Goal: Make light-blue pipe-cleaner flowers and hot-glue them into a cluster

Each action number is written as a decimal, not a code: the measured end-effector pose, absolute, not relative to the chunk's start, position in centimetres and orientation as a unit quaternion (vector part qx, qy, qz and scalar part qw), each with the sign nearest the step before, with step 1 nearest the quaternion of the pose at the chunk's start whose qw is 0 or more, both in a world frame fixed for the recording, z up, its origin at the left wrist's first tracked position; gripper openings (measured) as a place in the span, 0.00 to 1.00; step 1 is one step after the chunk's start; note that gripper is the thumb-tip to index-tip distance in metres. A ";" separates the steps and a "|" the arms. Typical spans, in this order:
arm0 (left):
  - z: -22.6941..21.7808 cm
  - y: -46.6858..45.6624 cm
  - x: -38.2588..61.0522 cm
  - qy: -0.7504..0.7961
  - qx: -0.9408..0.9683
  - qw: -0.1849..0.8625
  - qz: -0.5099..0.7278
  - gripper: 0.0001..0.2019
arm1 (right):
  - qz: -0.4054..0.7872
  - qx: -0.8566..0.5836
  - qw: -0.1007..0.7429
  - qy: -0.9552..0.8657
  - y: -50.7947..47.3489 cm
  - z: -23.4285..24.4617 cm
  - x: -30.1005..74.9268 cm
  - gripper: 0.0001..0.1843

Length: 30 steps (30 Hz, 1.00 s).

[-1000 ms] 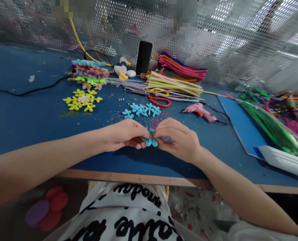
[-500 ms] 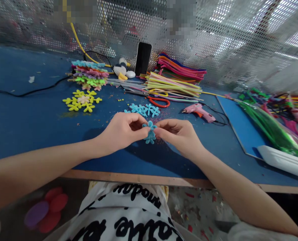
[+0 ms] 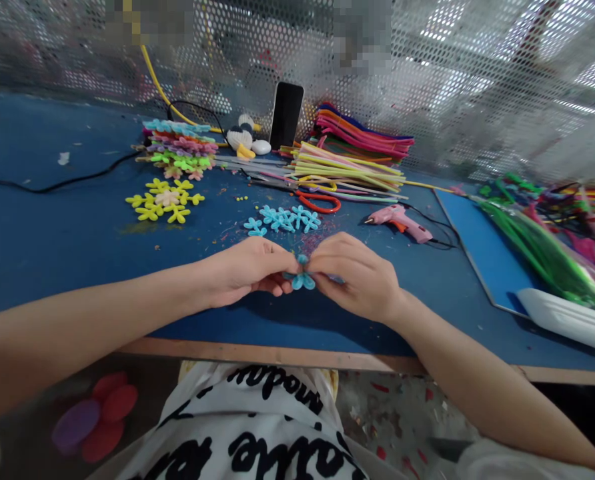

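Observation:
My left hand [image 3: 250, 270] and my right hand [image 3: 357, 273] meet over the blue table [image 3: 52, 233], near its front edge. Both pinch a small light-blue pipe-cleaner flower [image 3: 301, 279] between their fingertips, low above the tabletop. The flower's upper petals are hidden by my fingers. Just behind my hands lies a cluster of finished light-blue flowers [image 3: 285, 219].
Yellow flowers [image 3: 165, 199] and a stack of mixed-colour flowers [image 3: 180, 148] lie at the back left. Red-handled scissors [image 3: 317, 202], a pink glue gun [image 3: 400, 221], bundles of pipe cleaners [image 3: 350, 167], a phone [image 3: 286, 115] and a black cable [image 3: 52, 181] surround them. A perforated screen backs the table.
Half a second ago my hands held the blue flower raised with its petals showing; now both have dropped toward the table and closed over it, as they were a second ago.

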<state>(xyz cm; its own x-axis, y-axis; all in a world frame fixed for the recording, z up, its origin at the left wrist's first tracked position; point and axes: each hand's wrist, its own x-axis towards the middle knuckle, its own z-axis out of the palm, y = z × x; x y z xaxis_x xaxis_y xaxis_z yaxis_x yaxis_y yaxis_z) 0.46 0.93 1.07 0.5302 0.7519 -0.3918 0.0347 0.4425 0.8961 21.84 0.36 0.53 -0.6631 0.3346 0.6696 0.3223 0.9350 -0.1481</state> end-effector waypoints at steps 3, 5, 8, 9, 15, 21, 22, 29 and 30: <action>1.2 0.9 0.5 0.412 0.444 0.768 0.207 0.07 | -0.065 -0.121 0.352 -0.926 0.7 0.6 22.6 0.13; 1.1 0.9 0.3 0.391 0.484 0.741 0.252 0.06 | -0.017 -0.164 0.380 -0.910 0.6 0.8 22.5 0.13; 0.9 0.9 -0.1 0.378 0.573 0.635 0.354 0.06 | 0.161 -0.289 0.405 -0.852 0.2 1.2 21.7 0.07; 0.8 0.9 -0.3 0.384 0.601 0.595 0.370 0.07 | 0.222 -0.330 0.404 -0.824 0.0 1.2 21.4 0.08; 0.6 0.8 -0.3 0.407 0.658 0.526 0.353 0.07 | 0.297 -0.429 0.392 -0.757 -0.3 0.9 20.6 0.09; 0.6 1.1 0.2 0.416 0.520 0.680 0.306 0.06 | 0.107 -0.292 0.371 -0.875 0.3 0.9 21.2 0.07; 0.6 1.1 0.2 0.416 0.503 0.695 0.302 0.06 | 0.094 -0.284 0.372 -0.879 0.4 0.9 21.3 0.07; 0.7 1.1 0.2 0.412 0.483 0.708 0.308 0.05 | -0.012 -0.230 0.378 -0.897 0.9 0.4 21.8 0.10; 0.7 1.1 0.2 0.412 0.486 0.708 0.305 0.06 | -0.024 -0.214 0.379 -0.900 1.0 0.4 21.9 0.11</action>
<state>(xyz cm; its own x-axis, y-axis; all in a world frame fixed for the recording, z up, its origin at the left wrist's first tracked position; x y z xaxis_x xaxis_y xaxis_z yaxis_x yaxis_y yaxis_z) 0.24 1.08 0.70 0.4759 0.8315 -0.2867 -0.0311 0.3417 0.9393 21.91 0.96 0.36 -0.6215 0.3671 0.6921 0.4031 0.9073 -0.1193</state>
